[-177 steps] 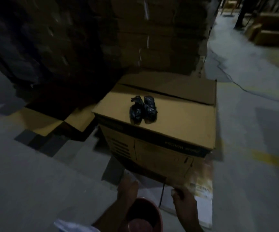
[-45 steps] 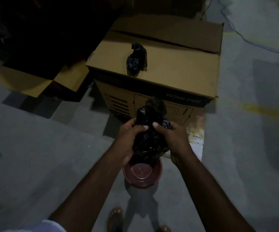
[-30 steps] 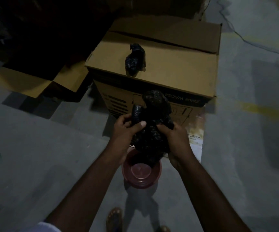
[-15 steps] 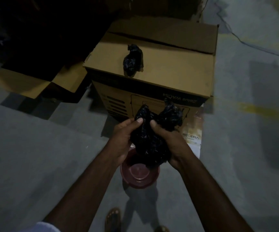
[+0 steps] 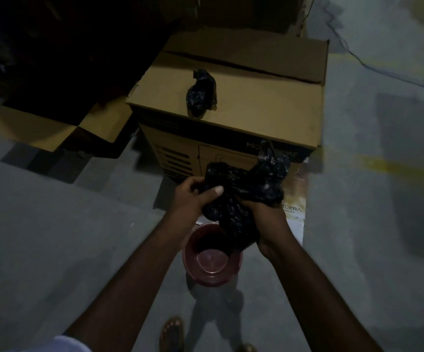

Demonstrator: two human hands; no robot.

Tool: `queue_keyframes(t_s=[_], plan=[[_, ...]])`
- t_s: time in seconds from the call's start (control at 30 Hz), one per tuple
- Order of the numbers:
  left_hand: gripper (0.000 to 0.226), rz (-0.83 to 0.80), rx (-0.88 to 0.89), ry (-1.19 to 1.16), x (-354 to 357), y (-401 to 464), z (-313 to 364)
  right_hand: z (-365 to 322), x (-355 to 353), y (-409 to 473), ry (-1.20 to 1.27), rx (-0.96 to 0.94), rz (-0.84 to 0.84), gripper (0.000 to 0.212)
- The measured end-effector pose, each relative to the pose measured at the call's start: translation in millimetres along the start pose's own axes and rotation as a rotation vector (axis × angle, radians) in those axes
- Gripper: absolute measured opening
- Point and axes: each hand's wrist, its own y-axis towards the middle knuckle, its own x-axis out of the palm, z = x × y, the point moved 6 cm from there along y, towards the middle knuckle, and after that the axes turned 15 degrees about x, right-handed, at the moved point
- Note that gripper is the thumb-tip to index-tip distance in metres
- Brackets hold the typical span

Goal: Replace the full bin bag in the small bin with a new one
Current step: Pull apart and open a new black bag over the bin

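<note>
Lighting is poor throughout and fine detail is unreliable. At centre left of the frame, the left hand (image 5: 193, 196) is curled onto a crumpled black bag (image 5: 241, 199), thumb pressed across the plastic. At centre, that bag hangs bunched between both hands, directly above the small red bin (image 5: 212, 260), which stands on the floor at lower centre with no liner visible inside. Just right of centre, the right hand (image 5: 269, 217) is clamped around the lower bulk of the bag from beneath. A second black bag (image 5: 202, 94), balled up, lies on the cardboard box (image 5: 269, 107) in the upper centre, well apart from the hands. Risks noted: the plastic is tightly wadded, so the mouth may be hard to find in this light, and pulling hard could tear it. The bin appears light and unsecured; pressing the bag in one-sidedly could tip it. A sandalled foot (image 5: 171, 331) stands near the bin and could knock it.
</note>
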Motion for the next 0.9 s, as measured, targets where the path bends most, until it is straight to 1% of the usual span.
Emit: queue_keyframes(t_s=[0.07, 0.13, 0.27, 0.37, 0.43, 0.5, 0.57, 0.63, 0.67, 0.7, 0.8, 0.9], plan=[[0.033, 0.001, -0.022, -0.114, 0, -2, 4, 3, -4, 1, 0.092, 0.028, -0.001, 0.02], [0.029, 0.002, -0.026, -0.135, -2, -4, 6, 4, -8, 3, 0.125, 0.028, -0.002, 0.023], [0.026, -0.003, -0.01, -0.097, -2, -7, 7, 3, -4, 3, 0.027, -0.025, -0.048, 0.033], [0.029, -0.038, -0.01, -0.073, 3, -10, 7, 8, 5, 0, -0.016, -0.013, -0.098, 0.04], [0.031, -0.061, -0.006, -0.039, 5, -9, 5, 9, 7, -1, -0.035, -0.038, -0.098, 0.036], [0.034, -0.051, 0.0, -0.011, 4, -6, 2, 8, 7, -1, -0.028, -0.067, -0.07, 0.03], [0.043, -0.021, 0.003, -0.015, 2, -4, 2, 8, 4, 1, 0.007, -0.058, -0.035, 0.026], [0.065, 0.004, -0.001, -0.032, 1, -4, 3, 10, 2, 6, 0.016, -0.022, -0.004, 0.027], [0.073, 0.016, 0.0, -0.012, 0, -3, 4, 11, 1, 7, 0.013, -0.013, 0.009, 0.028], [0.076, 0.018, 0.003, 0.024, 0, -3, 4, 12, 1, 8, 0.012, -0.011, 0.016, 0.03], [0.066, 0.001, 0.007, 0.108, -1, -4, 1, 16, 0, 5, 0.071, 0.007, 0.004, 0.024], [0.048, 0.054, 0.007, 0.007, -7, -5, 0, 21, -3, 3, 0.143, 0.071, -0.022, 0.018]])
